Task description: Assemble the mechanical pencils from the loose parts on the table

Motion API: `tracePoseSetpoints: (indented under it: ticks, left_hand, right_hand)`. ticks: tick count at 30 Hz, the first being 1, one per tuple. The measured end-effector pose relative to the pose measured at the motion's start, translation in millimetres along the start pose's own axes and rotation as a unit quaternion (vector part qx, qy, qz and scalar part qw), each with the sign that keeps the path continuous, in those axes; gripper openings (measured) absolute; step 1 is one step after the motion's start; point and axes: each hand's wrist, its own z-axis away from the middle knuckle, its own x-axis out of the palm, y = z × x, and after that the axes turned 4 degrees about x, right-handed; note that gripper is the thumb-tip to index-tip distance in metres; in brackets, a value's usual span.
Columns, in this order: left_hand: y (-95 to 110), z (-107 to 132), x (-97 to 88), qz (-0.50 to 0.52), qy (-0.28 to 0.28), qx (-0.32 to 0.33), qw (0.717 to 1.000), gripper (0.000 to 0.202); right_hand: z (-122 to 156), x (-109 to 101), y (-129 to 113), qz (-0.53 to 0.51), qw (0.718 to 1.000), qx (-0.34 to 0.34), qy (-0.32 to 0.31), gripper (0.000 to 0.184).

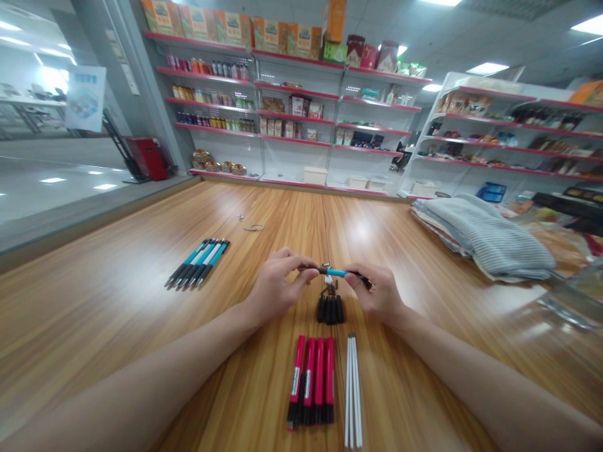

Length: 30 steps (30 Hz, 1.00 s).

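Observation:
Both my hands hold one blue pen level above the wooden table. My left hand pinches its dark left end, and my right hand grips its right end. Just below the pen lies a small pile of black pen parts with a few tiny pieces above it. Nearer to me lie several red pens side by side and a few white refills. A row of several blue pens lies to the left.
Folded striped cloths are stacked at the right of the table. A small ring and a tiny metal piece lie further back. Store shelves with goods stand behind the table.

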Motion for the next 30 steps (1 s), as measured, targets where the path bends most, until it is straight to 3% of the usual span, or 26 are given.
tracePoseSetpoints:
  ticks: [2, 4, 6, 8, 11, 13, 15, 18, 20, 25, 30]
  left_hand:
    - [1.7, -2.3, 4.3, 0.17, 0.027, -0.088, 0.981, 0.027]
    - [4.7, -4.9, 8.8, 0.309, 0.038, -0.144, 0.939, 0.033]
    - [10.3, -7.0, 12.0, 0.366, 0.032, -0.16, 0.916, 0.028]
    - [18.9, -8.4, 12.6, 0.366, 0.02, -0.143, 0.919, 0.023]
    - [32.0, -8.8, 7.8, 0.312, -0.001, -0.09, 0.946, 0.022]
    - [35.0, -7.4, 3.4, 0.194, -0.023, -0.034, 0.98, 0.019]
    - [30.8, -4.3, 1.1, 0.044, -0.068, 0.048, 0.996, 0.017]
    - [16.1, 2.1, 3.6, -0.1, -0.147, 0.119, 0.977, 0.023]
    - [7.6, 5.4, 6.9, -0.144, -0.163, 0.138, 0.966, 0.025]
    - [4.2, 5.5, 8.4, -0.156, -0.17, 0.134, 0.964, 0.021]
    - [7.2, 3.4, 6.9, -0.165, -0.185, 0.142, 0.958, 0.019]
  right_hand:
    - [0.8, 1.1, -1.0, -0.021, 0.999, 0.028, 0.006, 0.019]
    - [1.7, 3.6, -4.5, -0.048, 0.998, 0.045, -0.004, 0.021]
    - [2.4, 7.3, -10.2, -0.062, 0.997, 0.029, -0.03, 0.022]
    - [2.5, 10.8, -16.7, -0.052, 0.997, -0.009, -0.058, 0.02]
    - [2.0, 12.5, -23.7, -0.021, 0.997, -0.054, -0.056, 0.018]
    - [2.0, 11.1, -24.0, -0.021, 0.998, -0.049, -0.025, 0.023]
    - [2.8, 9.1, -21.0, -0.041, 0.999, -0.024, -0.012, 0.029]
    - [4.2, 8.0, -15.4, -0.052, 0.998, 0.015, -0.037, 0.031]
    - [4.5, 8.6, -13.9, -0.024, 0.998, 0.024, -0.054, 0.035]
    - [3.1, 8.9, -15.5, 0.0, 0.999, 0.013, -0.049, 0.016]
    - [2.3, 10.4, -13.1, 0.04, 0.996, 0.015, -0.073, 0.02]
